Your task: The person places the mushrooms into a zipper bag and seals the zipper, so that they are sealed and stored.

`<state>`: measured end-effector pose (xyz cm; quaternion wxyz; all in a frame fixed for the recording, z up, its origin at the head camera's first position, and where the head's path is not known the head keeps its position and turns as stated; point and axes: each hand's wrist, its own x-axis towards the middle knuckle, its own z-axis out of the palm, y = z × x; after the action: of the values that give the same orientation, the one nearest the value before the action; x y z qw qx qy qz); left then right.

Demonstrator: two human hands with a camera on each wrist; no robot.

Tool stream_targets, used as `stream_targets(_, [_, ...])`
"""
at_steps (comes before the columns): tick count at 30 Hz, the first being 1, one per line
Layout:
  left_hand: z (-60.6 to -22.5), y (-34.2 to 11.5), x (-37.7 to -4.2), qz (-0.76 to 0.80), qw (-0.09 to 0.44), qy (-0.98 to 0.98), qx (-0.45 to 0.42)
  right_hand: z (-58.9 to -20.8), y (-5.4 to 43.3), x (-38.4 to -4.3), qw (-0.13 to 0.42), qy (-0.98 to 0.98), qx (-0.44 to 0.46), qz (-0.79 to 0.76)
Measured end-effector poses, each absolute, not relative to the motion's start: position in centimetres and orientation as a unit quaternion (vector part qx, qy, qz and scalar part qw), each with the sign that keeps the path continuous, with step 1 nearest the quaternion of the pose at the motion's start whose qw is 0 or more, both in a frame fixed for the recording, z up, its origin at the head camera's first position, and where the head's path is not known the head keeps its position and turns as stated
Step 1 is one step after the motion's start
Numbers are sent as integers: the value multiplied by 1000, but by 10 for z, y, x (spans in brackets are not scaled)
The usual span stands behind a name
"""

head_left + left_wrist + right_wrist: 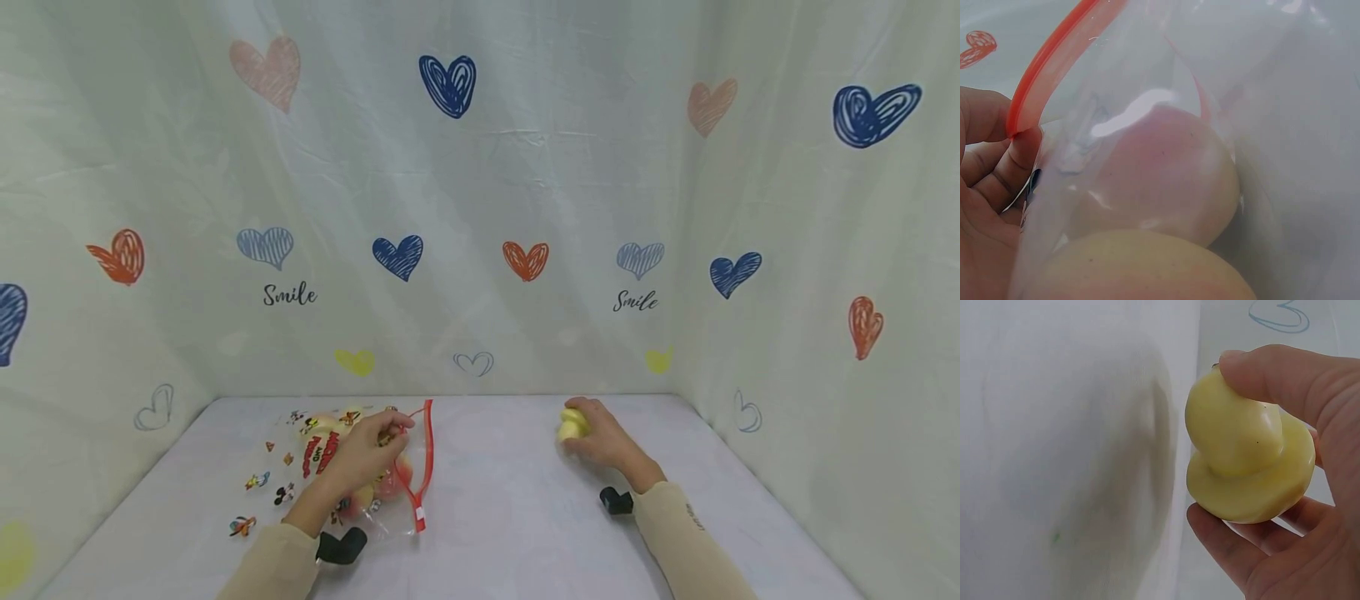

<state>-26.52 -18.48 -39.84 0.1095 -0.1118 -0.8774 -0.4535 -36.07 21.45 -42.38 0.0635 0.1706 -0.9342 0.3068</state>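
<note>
In the head view a clear zip bag (321, 454) with cartoon prints lies on the left of the table. My left hand (363, 454) reaches over it, and in the left wrist view its thumb and fingers pinch the red zip edge (1035, 75). Inside the bag are pink-and-yellow, peach-like fruits (1160, 169), seen through the plastic. On the table's right side my right hand (607, 442) grips a pale yellow, pear-like fruit (1235, 431) with two rounded lobes. The thumb presses its upper lobe near a small dark stem, while fingers support it from below.
The table (502, 500) has a white cover, with a stretch of it between the hands. A pale curtain (480, 183) printed with hearts rises behind and at both sides. The red zip slider (419, 518) lies at the bag's near corner.
</note>
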Motion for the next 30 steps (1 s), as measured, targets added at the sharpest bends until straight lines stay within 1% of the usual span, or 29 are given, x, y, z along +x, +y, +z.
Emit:
stream_targets(12, [-399, -183, -265, -461, 106, -874, -115, -425, 199, -355, 69, -930, 194, 304])
stream_targets(19, [-398, -185, -266, -462, 103, -872, -125, -424, 188, -351, 76, -922, 229, 302])
stream_targets(26, [-396, -185, -266, -450, 101, -881, -110, -421, 178, -346, 97, -906, 282, 299])
stream_targets(30, [-397, -185, -266, -451, 102, -880, -109, -421, 172, -342, 90, -903, 290, 304])
